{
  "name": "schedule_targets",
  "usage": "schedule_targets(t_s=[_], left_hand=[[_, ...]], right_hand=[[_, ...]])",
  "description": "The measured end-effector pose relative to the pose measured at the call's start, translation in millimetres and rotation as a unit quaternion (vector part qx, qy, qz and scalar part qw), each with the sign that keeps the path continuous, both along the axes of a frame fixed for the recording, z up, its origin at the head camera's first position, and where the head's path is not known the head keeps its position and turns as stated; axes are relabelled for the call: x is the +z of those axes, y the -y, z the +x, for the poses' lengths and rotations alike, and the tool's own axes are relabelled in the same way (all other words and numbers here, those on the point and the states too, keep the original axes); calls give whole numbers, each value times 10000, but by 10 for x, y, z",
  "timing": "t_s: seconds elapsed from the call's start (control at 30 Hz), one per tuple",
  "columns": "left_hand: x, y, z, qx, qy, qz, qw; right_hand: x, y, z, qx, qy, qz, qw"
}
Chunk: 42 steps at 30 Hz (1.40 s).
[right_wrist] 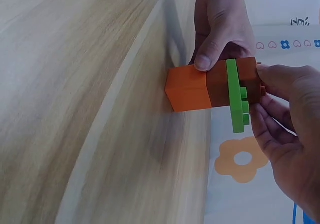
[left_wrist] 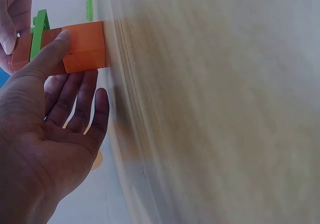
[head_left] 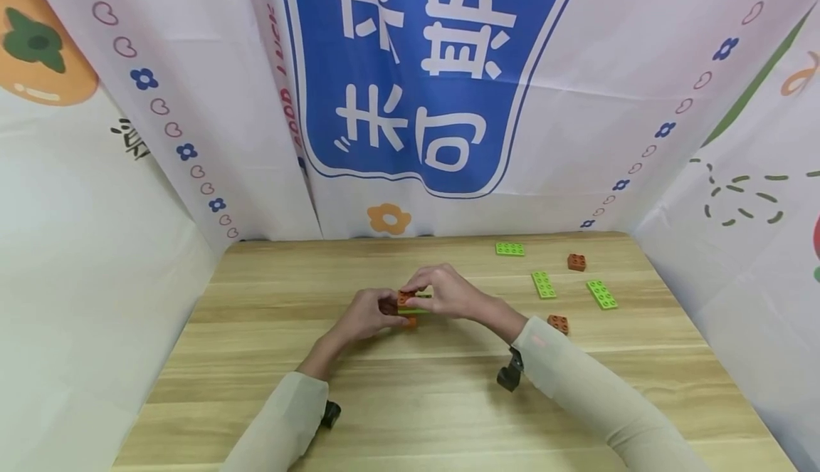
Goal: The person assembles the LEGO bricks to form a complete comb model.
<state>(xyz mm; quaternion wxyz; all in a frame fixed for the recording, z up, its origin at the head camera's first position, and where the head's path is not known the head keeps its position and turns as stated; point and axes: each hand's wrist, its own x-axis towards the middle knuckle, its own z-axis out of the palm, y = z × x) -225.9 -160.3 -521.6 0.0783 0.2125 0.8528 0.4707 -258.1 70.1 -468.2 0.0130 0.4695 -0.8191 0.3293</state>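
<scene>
A small stack of toy building blocks stands on the wooden table between both hands. Its base is an orange block (right_wrist: 189, 89), topped by a brown brick (right_wrist: 218, 87). Over that lies a green plate (right_wrist: 235, 101), whose studded end juts out past the stack. Another brown brick (right_wrist: 249, 77) sits on the green plate. My left hand (head_left: 366, 314) grips the lower stack, its thumb across the seam of the orange block and lower brown brick. With thumb and fingers, my right hand (head_left: 448, 294) pinches the top brown brick.
On the table's right side lie loose green plates (head_left: 510, 249) (head_left: 544, 285) (head_left: 602, 294) and two brown bricks (head_left: 576, 262) (head_left: 558, 324), the nearer one close to the right forearm. A printed cloth (head_left: 544, 208) hangs behind the table's back edge.
</scene>
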Motion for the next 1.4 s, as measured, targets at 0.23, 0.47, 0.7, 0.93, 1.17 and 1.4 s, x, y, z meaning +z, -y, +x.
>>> schedule_targets(t_s=[0.23,0.47,0.7,0.93,1.17,1.4], left_hand=[[17,24,-4,23,-32,10,10000],[0,7,-5,64,5,-61,10000],[0,-12,-16,96,-3,-141,9999],[22,-21,0,115,79,-139,9998],[19,-27,2,162,136,-196,9996],[24,-26,2,202,161,-197,9995]], right_hand=[[17,29,10,-54,47,93,9999],[6,25,18,-108,96,138,9998],[11,-23,-1,-19,84,101,9999],[11,-90,-15,101,259,-28,9996],[39,-206,-58,-94,144,182,9997],[65,-354,-72,-315,88,291,9990]])
